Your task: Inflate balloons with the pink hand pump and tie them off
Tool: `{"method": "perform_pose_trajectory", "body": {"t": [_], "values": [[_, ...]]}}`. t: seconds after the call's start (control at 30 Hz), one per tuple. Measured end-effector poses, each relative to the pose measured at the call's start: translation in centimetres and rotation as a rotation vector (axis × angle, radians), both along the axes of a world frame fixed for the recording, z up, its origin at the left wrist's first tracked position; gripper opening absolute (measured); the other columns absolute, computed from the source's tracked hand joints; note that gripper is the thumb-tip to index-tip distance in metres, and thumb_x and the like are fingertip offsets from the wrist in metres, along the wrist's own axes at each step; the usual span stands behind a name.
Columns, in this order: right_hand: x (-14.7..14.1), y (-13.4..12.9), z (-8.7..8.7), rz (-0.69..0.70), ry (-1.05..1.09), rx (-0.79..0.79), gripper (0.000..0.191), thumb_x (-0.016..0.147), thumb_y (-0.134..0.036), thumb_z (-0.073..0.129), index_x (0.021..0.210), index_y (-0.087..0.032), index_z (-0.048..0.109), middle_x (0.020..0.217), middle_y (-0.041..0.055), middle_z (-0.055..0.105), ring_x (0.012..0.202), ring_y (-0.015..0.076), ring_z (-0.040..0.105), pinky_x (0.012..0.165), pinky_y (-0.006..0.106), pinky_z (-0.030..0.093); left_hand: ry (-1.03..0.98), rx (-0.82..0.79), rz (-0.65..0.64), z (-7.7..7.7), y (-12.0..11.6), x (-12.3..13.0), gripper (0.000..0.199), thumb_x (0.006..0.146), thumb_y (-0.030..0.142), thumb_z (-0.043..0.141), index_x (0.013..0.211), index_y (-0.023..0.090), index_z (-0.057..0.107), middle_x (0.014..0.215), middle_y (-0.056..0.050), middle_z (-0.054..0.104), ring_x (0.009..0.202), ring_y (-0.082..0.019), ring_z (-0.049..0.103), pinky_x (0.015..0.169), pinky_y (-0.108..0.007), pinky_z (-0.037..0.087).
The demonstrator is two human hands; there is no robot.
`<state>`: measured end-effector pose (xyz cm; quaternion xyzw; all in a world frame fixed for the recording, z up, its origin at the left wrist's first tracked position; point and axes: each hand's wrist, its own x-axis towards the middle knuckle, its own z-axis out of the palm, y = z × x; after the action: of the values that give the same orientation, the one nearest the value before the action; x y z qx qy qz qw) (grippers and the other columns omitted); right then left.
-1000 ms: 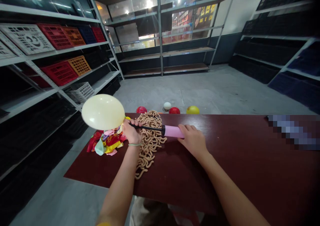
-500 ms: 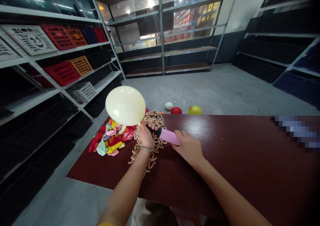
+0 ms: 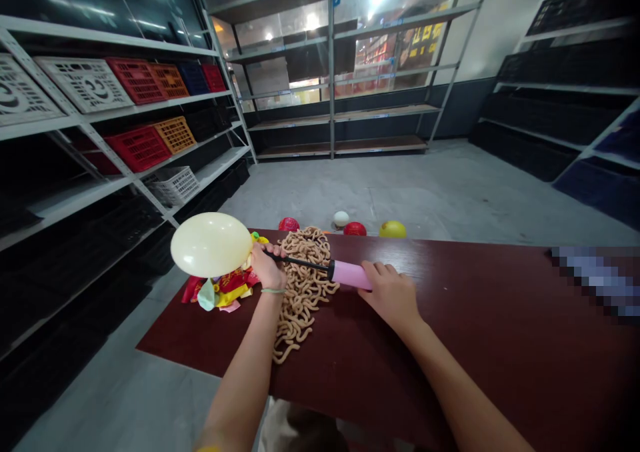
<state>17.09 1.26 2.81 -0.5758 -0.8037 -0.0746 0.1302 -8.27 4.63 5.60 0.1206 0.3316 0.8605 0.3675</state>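
At upper left, red plastic crates (image 3: 137, 149) sit on metal shelving; left of centre, an inflated cream balloon (image 3: 211, 245) sits on the black nozzle of a hand pump (image 3: 351, 275), its neck pinched there by the left hand (image 3: 267, 269), fingers clamped together; crumpled deflated balloons (image 3: 220, 292) lie beneath it on the dark red table (image 3: 450, 332); a heap of tan coiled cords (image 3: 303, 299) lies just right of that hand, under the pump; the right hand (image 3: 390, 295) rests on the pump's pink barrel, fingers together and curled over its end; beyond the table's far edge, upper centre, a red balloon (image 3: 289, 224), a white balloon (image 3: 341, 219) and a yellow balloon (image 3: 393, 229) lie on the floor.
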Motion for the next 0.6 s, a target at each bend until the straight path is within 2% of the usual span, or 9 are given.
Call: {"method": "perform_pose_trajectory", "body": {"t": [0.17, 0.3, 0.43, 0.6], "values": [[-1.9, -1.5, -0.4, -0.002, 0.041, -0.052, 0.034, 0.085, -0.036, 0.06, 0.116, -0.026, 0.056, 0.102, 0.005, 0.065, 0.095, 0.0232, 0.056, 0.066, 0.03, 0.027, 0.01, -0.071, -0.115, -1.1, -0.2, 3.8, 0.021, 0.086, 0.024, 0.052, 0.073, 0.021, 0.036, 0.056, 0.007, 0.037, 0.043, -0.007, 0.039, 0.044, -0.022, 0.033], [-2.3, -1.4, -1.0, 0.038, 0.086, -0.099, 0.033, 0.085, -0.039, 0.06, 0.115, -0.026, 0.056, 0.102, 0.0038, 0.065, 0.092, 0.0212, 0.057, 0.063, 0.03, 0.027, 0.08, -0.09, -0.185, -1.6, -0.3, 5.9, 0.025, 0.088, 0.031, 0.055, 0.071, 0.021, 0.038, 0.055, 0.006, 0.04, 0.042, -0.008, 0.04, 0.044, -0.023, 0.034], [-1.0, -0.3, -0.8, 0.054, 0.073, -0.06, 0.034, 0.084, -0.036, 0.061, 0.117, -0.027, 0.056, 0.103, 0.0032, 0.065, 0.094, 0.0214, 0.056, 0.067, 0.03, 0.029, 0.046, -0.05, -0.138, -0.9, -0.3, 5.1, 0.023, 0.086, 0.026, 0.054, 0.071, 0.021, 0.037, 0.055, 0.006, 0.04, 0.043, -0.009, 0.041, 0.045, -0.023, 0.036], [1.4, 1.2, -0.6, 0.008, -0.01, 0.061, 0.037, 0.083, -0.032, 0.063, 0.118, -0.025, 0.057, 0.103, 0.0042, 0.065, 0.096, 0.0234, 0.054, 0.072, 0.032, 0.029, -0.027, -0.029, -0.022, 0.0, -0.1, 1.7, 0.021, 0.084, 0.024, 0.051, 0.071, 0.021, 0.034, 0.056, 0.007, 0.036, 0.043, -0.008, 0.04, 0.045, -0.022, 0.036]]}}
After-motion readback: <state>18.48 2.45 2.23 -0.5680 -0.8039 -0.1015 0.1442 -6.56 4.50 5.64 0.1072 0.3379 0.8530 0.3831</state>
